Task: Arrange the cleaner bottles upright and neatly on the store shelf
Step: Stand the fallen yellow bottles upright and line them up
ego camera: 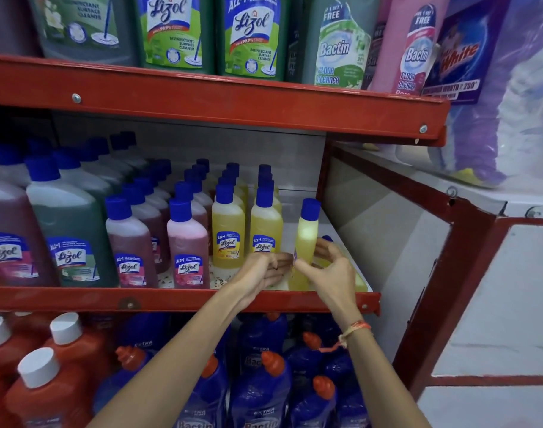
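A small yellow Lizol bottle with a blue cap stands upright at the right end of the middle red shelf, its narrow side towards me. My right hand cups its lower part, thumb in front and fingers behind. My left hand is just left of it, fingers curled, tips touching the bottle's base. Behind my right hand another yellow bottle lies on its side, mostly hidden. Two rows of upright yellow bottles stand to the left.
Pink and green Lizol bottles fill the shelf's left side. Large cleaner bottles stand on the top shelf, and orange and blue bottles below. The red frame post closes off the right end.
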`<state>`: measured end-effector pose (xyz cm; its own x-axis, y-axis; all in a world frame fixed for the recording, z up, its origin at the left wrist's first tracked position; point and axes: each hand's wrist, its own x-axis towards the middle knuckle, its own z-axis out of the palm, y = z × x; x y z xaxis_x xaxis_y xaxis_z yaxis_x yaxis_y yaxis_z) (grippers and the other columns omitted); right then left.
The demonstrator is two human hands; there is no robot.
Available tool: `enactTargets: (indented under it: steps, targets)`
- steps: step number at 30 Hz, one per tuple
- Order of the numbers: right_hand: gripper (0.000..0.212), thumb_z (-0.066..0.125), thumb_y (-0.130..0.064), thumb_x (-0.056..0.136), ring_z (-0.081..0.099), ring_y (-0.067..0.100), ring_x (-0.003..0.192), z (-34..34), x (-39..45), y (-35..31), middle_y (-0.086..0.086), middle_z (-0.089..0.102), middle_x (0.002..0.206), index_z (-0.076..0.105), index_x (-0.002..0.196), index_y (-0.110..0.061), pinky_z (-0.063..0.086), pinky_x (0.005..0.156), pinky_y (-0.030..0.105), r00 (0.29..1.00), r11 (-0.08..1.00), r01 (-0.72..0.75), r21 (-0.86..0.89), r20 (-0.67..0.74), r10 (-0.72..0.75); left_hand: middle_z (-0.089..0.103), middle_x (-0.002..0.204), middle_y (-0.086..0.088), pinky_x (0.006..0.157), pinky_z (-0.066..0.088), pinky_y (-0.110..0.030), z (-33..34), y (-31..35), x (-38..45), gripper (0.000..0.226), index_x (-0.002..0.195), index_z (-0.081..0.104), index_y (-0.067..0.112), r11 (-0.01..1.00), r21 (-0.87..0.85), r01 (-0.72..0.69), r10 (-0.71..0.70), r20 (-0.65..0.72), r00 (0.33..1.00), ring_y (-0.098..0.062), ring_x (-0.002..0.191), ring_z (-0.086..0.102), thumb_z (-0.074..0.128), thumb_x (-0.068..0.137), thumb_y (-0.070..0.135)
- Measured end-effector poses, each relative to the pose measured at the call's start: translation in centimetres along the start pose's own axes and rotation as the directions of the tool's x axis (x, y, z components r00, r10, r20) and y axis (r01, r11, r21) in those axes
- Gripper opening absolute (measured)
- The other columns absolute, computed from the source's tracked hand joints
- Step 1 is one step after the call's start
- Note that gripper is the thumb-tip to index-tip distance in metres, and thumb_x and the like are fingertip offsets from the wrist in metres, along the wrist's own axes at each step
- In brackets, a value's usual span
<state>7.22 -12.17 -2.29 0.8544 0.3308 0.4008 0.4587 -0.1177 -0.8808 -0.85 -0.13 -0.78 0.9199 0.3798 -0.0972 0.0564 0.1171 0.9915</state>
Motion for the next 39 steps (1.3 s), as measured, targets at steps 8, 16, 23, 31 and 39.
enactTargets:
  steps: [8, 16, 23, 31, 39]
  targets:
    - [0.041, 0.072, 0.000, 0.076, 0.068, -0.005, 0.078, -1.6, 1.1, 0.7, -0.002, 0.071, 0.098, 0.061, 0.116, -0.005, 0.052, 0.062, 0.011, 0.958, 0.984, -0.087, 0.154, 0.282, 0.040, 0.055, 0.126, -0.004, 0.095, 0.042, -0.027, 0.7, 0.4, -0.6, 0.054, 0.131, 0.048, 0.005, 0.994, 0.080, -0.075, 0.077, -0.021, 0.997, -0.020, 0.121, 0.052, 0.032, 0.082, -0.010]
    - [0.039, 0.083, -0.030, 0.067, 0.069, 0.004, 0.091, -1.7, 0.3, 1.5, -0.006, 0.075, 0.099, 0.070, 0.103, -0.019, 0.055, 0.081, 0.025, 0.977, 0.996, -0.020, 0.083, 0.215, 0.002, 0.059, 0.112, 0.000, 0.085, 0.047, -0.014, -0.4, -0.1, -2.5, 0.044, 0.125, 0.056, 0.007, 0.974, 0.167, -0.155, 0.169, -0.075, 0.983, -0.011, 0.109, 0.055, 0.035, 0.089, -0.008]
    - [0.032, 0.078, -0.018, 0.074, 0.071, 0.016, 0.094, 2.7, -0.3, 0.1, 0.001, 0.076, 0.099, 0.071, 0.105, -0.016, 0.056, 0.083, 0.029, 0.938, 0.983, -0.027, 0.183, 0.344, -0.038, 0.071, 0.091, 0.029, 0.104, 0.044, -0.033, -3.7, -1.8, -4.7, 0.045, 0.078, 0.070, 0.053, 0.964, 0.169, -0.207, 0.247, -0.263, 0.933, -0.008, 0.112, 0.061, 0.053, 0.090, 0.013]
    - [0.037, 0.075, -0.016, 0.077, 0.070, 0.010, 0.094, 5.8, -1.5, -1.5, 0.002, 0.075, 0.104, 0.068, 0.114, -0.013, 0.056, 0.075, 0.019, 0.918, 0.972, -0.008, 0.235, 0.386, -0.086, 0.064, 0.127, 0.003, 0.106, 0.045, -0.037, -5.3, -2.3, -7.0, 0.039, 0.127, 0.057, 0.020, 0.948, 0.231, -0.218, 0.290, -0.348, 0.891, -0.006, 0.116, 0.059, 0.053, 0.089, 0.012]
    - [0.040, 0.078, -0.023, 0.073, 0.070, 0.011, 0.094, 6.2, -1.8, -1.7, -0.001, 0.075, 0.101, 0.068, 0.112, -0.020, 0.057, 0.080, 0.024, 0.922, 0.981, 0.012, 0.196, 0.378, -0.087, 0.057, 0.134, 0.004, 0.098, 0.042, -0.016, -4.8, -2.2, -8.1, 0.048, 0.137, 0.046, 0.015, 0.931, 0.276, -0.240, 0.330, -0.350, 0.876, 0.002, 0.113, 0.053, 0.051, 0.089, 0.004]
